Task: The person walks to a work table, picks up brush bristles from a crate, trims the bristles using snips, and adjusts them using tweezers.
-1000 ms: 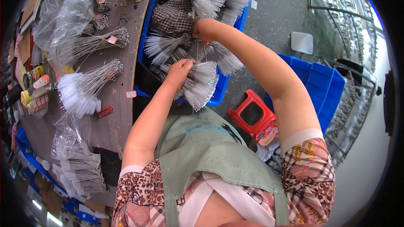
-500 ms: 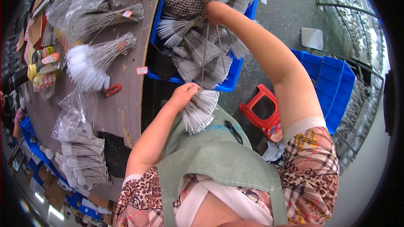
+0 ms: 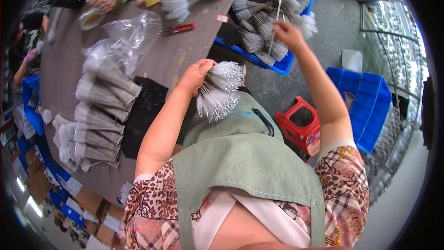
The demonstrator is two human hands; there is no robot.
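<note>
My left hand (image 3: pixel 196 78) is closed round the narrow end of a bundle of thin wire stems with white ends (image 3: pixel 218 90). The white ends fan out to the right and down, over my green apron (image 3: pixel 240 115). Farther off to the right, my right hand (image 3: pixel 289 34) is raised at the edge of a blue crate (image 3: pixel 280 67), its fingers closed on a thin pale strip (image 3: pixel 279 8). That strip sticks out above and below the fingers. Inside the crate lie several similar wire bundles (image 3: pixel 253 41).
The brown table (image 3: pixel 192 41) on the left carries a row of wire bundles (image 3: pixel 99 115), a clear plastic bag (image 3: pixel 134 32), red-handled snips (image 3: pixel 180 28) and a black cloth (image 3: pixel 148 106). At the right stand a red stool (image 3: pixel 296 125) and another blue crate (image 3: pixel 360 92). Another person's arm (image 3: pixel 21 69) shows far left.
The view has swung, bringing more of the table into sight. My right hand has moved away from the left, and the two strands hanging between them no longer show. My left hand keeps its bundle.
</note>
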